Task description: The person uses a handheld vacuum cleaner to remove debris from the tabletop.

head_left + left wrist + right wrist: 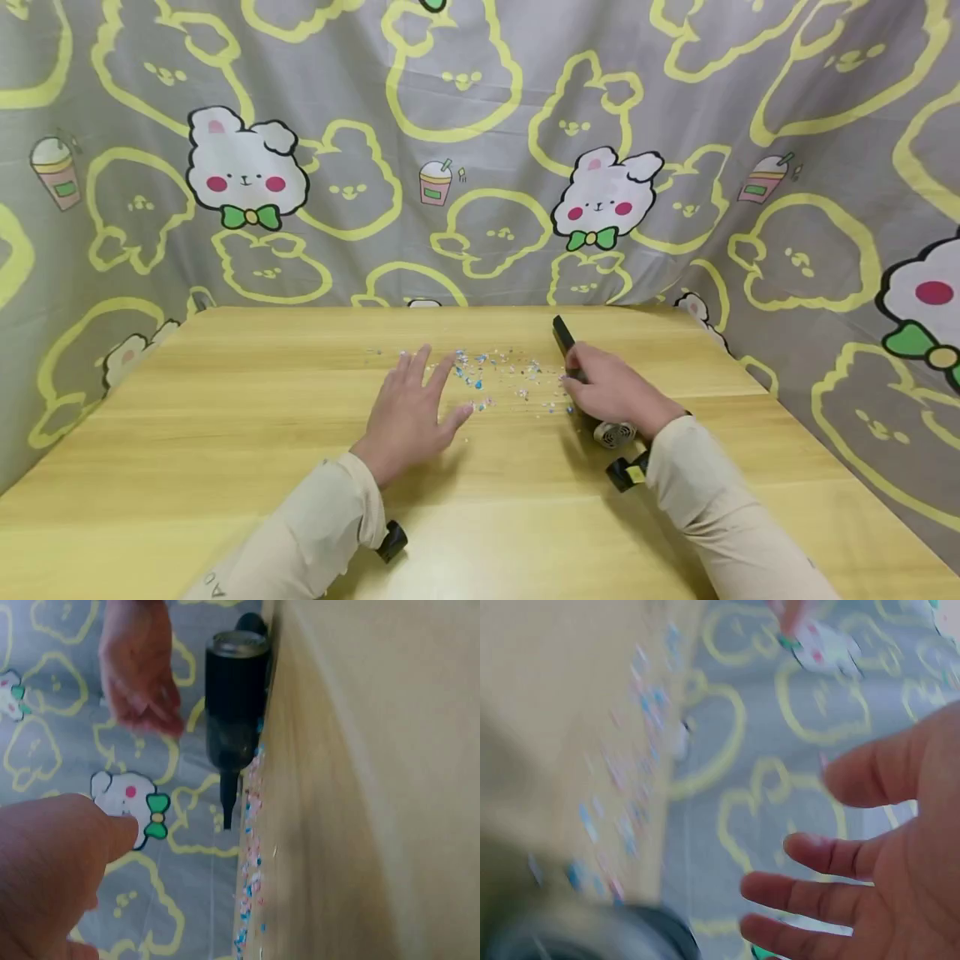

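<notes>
Your right grip was spread, its fingers apart, just above the black handheld device. That device lay on the surface, its narrow nozzle pointing away from you, beside scattered blue, pink and white bits. Your left grip was spread near the bits' other side. A rabbit-patterned curtain hung beyond.
</notes>
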### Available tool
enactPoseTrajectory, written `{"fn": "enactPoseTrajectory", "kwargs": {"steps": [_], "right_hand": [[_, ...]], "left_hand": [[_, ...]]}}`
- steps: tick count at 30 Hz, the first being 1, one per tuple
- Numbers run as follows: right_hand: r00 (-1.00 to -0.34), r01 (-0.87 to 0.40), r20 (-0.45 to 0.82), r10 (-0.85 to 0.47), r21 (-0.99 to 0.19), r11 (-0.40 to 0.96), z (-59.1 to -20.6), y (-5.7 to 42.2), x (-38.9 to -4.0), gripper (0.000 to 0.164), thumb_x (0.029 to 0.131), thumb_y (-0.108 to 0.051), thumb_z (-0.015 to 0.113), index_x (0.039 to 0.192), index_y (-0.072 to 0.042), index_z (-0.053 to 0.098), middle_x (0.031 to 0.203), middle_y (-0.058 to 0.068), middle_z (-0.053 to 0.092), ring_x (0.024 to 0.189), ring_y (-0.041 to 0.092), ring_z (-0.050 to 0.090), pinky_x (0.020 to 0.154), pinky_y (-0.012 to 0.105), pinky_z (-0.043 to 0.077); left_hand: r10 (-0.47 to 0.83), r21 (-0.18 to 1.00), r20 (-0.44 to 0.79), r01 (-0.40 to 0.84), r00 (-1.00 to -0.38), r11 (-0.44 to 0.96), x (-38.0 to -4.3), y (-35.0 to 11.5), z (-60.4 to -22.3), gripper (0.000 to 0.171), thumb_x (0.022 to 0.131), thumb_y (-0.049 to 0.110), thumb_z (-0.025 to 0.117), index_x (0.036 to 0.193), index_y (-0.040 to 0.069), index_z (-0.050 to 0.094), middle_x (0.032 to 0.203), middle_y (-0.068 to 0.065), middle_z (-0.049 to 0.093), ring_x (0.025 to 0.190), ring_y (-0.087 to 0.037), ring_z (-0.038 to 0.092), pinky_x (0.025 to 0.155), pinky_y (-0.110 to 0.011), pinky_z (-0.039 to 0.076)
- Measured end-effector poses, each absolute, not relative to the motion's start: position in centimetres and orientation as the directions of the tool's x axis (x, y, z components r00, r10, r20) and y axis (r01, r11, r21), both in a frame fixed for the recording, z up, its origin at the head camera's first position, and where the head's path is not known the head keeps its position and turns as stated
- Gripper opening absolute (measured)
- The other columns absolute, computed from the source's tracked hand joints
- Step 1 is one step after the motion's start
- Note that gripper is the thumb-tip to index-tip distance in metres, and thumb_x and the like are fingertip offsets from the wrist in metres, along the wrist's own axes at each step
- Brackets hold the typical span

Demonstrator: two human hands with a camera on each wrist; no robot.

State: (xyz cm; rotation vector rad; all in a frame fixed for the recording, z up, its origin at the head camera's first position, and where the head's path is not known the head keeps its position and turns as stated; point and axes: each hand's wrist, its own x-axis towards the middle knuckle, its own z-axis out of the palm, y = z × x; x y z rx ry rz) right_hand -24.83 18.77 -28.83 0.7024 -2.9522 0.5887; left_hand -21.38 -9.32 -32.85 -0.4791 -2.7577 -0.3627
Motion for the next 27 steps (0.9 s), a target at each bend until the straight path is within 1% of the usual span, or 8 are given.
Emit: {"fn": "enactPoseTrajectory", "kwargs": {"steps": [4, 6, 9, 13, 16, 20, 24, 27], "right_hand": [[-0.909, -0.391, 0.018, -0.416, -0.38, 0.839, -28.4, 22.3, -25.5, 0.03, 0.084, -0.011, 0.053, 0.109, 0.003, 0.046, 0.106, 0.024, 0.057, 0.086, 0.032, 0.054, 0.077, 0.049, 0.046], [-0.898, -0.375, -0.071, -0.435, -0.393, 0.84, -28.1, 23.8, -25.7, 0.038, 0.077, -0.008, 0.056, 0.11, 0.005, 0.045, 0.108, 0.026, 0.055, 0.096, 0.038, 0.052, 0.082, 0.052, 0.044], [-0.855, -0.331, -0.244, -0.458, -0.423, 0.843, -28.2, 25.3, -25.9, 0.05, 0.068, -0.005, 0.061, 0.114, 0.006, 0.045, 0.109, 0.024, 0.054, 0.097, 0.038, 0.052, 0.082, 0.049, 0.045], [-0.822, -0.273, -0.345, -0.454, -0.46, 0.845, -29.3, 25.8, -26.3, 0.059, 0.058, 0.0, 0.07, 0.112, 0.004, 0.046, 0.099, 0.016, 0.057, 0.085, 0.028, 0.054, 0.072, 0.039, 0.048], [-0.834, -0.277, -0.318, -0.451, -0.466, 0.84, -30.4, 25.8, -26.7, 0.057, 0.055, -0.001, 0.076, 0.105, 0.001, 0.05, 0.09, 0.011, 0.058, 0.077, 0.023, 0.054, 0.067, 0.036, 0.047], [-0.846, -0.359, -0.23, -0.481, -0.421, 0.833, -31.6, 26.2, -27.3, 0.046, 0.058, -0.008, 0.08, 0.096, -0.004, 0.054, 0.084, 0.006, 0.059, 0.072, 0.02, 0.052, 0.065, 0.036, 0.045], [-0.876, -0.411, -0.072, -0.478, -0.409, 0.815, -31.5, 26.6, -27.9, 0.038, 0.069, -0.015, 0.076, 0.098, -0.002, 0.055, 0.084, 0.009, 0.061, 0.072, 0.021, 0.054, 0.066, 0.039, 0.046], [-0.919, -0.378, 0.066, -0.39, -0.433, 0.818, -31.0, 26.2, -28.2, 0.038, 0.079, -0.02, 0.071, 0.105, 0.003, 0.054, 0.091, 0.018, 0.062, 0.078, 0.027, 0.056, 0.07, 0.044, 0.047]], "left_hand": [[0.302, 0.302, 0.319, 0.399, -0.898, 0.866, -22.5, -10.2, -33.0, 0.066, 0.092, 0.048, 0.054, 0.143, 0.011, 0.035, 0.145, -0.024, 0.035, 0.128, -0.044, 0.038, 0.102, -0.058, 0.038], [0.287, 0.365, 0.296, 0.385, -0.911, 0.848, -23.1, -11.1, -32.6, 0.063, 0.093, 0.045, 0.056, 0.141, 0.008, 0.038, 0.142, -0.022, 0.04, 0.125, -0.041, 0.042, 0.1, -0.057, 0.04], [0.279, 0.438, 0.211, 0.346, -0.937, 0.83, -24.0, -12.7, -31.6, 0.059, 0.094, 0.039, 0.056, 0.138, 0.004, 0.04, 0.141, -0.023, 0.042, 0.127, -0.042, 0.039, 0.104, -0.058, 0.035], [0.299, 0.461, 0.076, 0.299, -0.951, 0.836, -25.0, -15.3, -30.7, 0.061, 0.095, 0.036, 0.056, 0.139, -0.001, 0.038, 0.141, -0.029, 0.041, 0.129, -0.047, 0.034, 0.106, -0.06, 0.03], [0.278, 0.436, -0.04, 0.233, -0.96, 0.869, -25.3, -17.4, -30.4, 0.069, 0.094, 0.041, 0.056, 0.14, -0.006, 0.034, 0.141, -0.033, 0.038, 0.128, -0.05, 0.033, 0.106, -0.061, 0.03], [0.227, 0.391, -0.213, 0.13, -0.951, 0.911, -25.2, -19.8, -30.5, 0.077, 0.089, 0.046, 0.061, 0.135, -0.011, 0.036, 0.138, -0.036, 0.039, 0.124, -0.052, 0.038, 0.1, -0.06, 0.037], [0.204, 0.339, -0.311, 0.092, -0.928, 0.936, -25.2, -20.9, -31.1, 0.073, 0.081, 0.048, 0.07, 0.121, -0.009, 0.047, 0.125, -0.032, 0.052, 0.112, -0.046, 0.05, 0.092, -0.055, 0.045], [0.198, 0.28, -0.321, 0.107, -0.926, 0.954, -25.3, -21.0, -31.4, 0.071, 0.078, 0.047, 0.074, 0.118, -0.006, 0.048, 0.122, -0.03, 0.054, 0.11, -0.045, 0.051, 0.091, -0.056, 0.046]]}}
